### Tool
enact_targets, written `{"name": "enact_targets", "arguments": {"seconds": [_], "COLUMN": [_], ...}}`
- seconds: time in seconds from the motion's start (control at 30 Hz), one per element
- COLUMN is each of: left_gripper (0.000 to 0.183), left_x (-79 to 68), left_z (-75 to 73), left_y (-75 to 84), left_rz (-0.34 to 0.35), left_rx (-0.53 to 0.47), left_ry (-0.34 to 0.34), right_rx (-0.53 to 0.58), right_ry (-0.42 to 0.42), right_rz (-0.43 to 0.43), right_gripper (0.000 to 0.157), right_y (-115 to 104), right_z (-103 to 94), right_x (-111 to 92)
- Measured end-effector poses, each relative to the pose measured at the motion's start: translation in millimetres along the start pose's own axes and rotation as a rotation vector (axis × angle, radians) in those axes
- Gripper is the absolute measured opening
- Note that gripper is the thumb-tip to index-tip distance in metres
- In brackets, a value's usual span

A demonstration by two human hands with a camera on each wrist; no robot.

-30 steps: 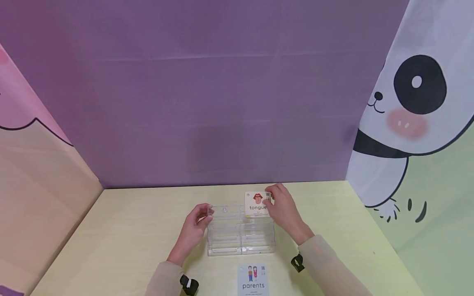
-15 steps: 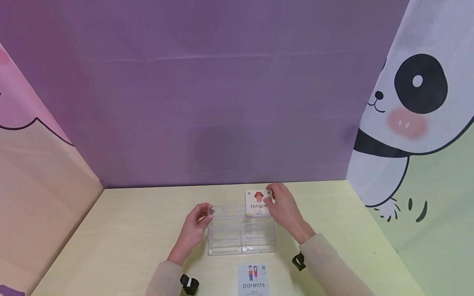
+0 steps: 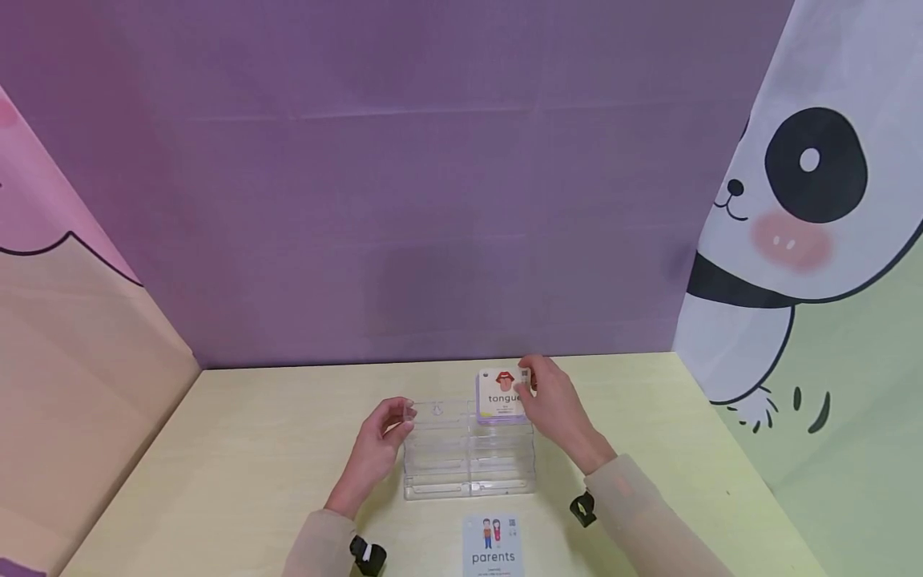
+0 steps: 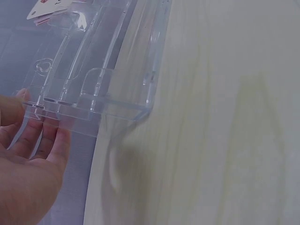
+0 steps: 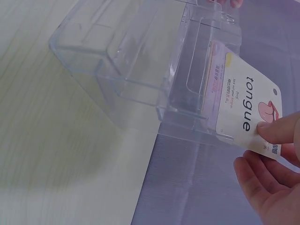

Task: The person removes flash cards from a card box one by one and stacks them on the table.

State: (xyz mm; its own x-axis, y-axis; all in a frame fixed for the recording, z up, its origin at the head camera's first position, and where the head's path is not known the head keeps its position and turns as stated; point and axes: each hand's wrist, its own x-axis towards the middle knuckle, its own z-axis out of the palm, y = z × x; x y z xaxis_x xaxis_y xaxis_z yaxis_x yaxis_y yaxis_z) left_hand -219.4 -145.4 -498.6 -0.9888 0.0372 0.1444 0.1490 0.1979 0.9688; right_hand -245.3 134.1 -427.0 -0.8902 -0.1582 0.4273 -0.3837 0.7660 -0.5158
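Note:
My left hand [image 3: 376,443] grips the back left corner of a clear plastic card rack [image 3: 437,445] with stepped tiers, thumb on one side and fingers on the other. At the rack's back right, my right hand [image 3: 558,413] pinches a flash card reading "tongue" [image 3: 497,401] by its upper right corner, thumb on the printed face. In the right wrist view, pink and purple cards [image 5: 213,89] show behind the "tongue" card [image 5: 248,103], their lower ends within the top right tier. How many cards the fingers hold cannot be told.
A blue flash card reading "parents" [image 3: 493,549] lies on the pale wooden table [image 3: 252,465] in front of the rack. A purple cloth wall [image 3: 433,200] rises behind the table. Printed cloth panels stand left and right.
The "tongue" card has risen slightly, and a purple edge now shows along its left side and bottom. My left hand and the rack stay nearly where they were.

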Motion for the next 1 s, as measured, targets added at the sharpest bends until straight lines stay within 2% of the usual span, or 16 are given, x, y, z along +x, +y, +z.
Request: {"name": "enact_targets", "arguments": {"seconds": [0.13, 0.27, 0.33, 0.5, 1.0], "left_gripper": [0.030, 0.030, 0.030, 0.031, 0.032], "left_x": [0.3, -4.1, -4.0, 1.3, 0.7], "left_z": [-0.2, -0.3, -0.4, -0.4, -1.0], "left_y": [-0.4, 14.8, 15.1, -0.5, -1.2], "left_rz": [0.001, -0.001, -0.002, 0.001, 0.033], "left_rx": [-0.005, 0.000, 0.004, -0.004, -0.025], "left_ry": [-0.006, -0.022, -0.023, -0.013, -0.017], "right_rx": [0.011, 0.032, 0.040, 0.036, 0.049], "right_ry": [-0.011, -0.022, -0.021, -0.003, 0.027], "right_rz": [0.020, 0.037, 0.039, 0.025, -0.018], "right_gripper": [0.030, 0.031, 0.030, 0.028, 0.027], "right_y": [-1, -2, -3, -2, -2], "right_z": [-1.0, -3.0, -4.1, -5.3, -8.2], "right_x": [0, 1, 2, 3, 5]}}
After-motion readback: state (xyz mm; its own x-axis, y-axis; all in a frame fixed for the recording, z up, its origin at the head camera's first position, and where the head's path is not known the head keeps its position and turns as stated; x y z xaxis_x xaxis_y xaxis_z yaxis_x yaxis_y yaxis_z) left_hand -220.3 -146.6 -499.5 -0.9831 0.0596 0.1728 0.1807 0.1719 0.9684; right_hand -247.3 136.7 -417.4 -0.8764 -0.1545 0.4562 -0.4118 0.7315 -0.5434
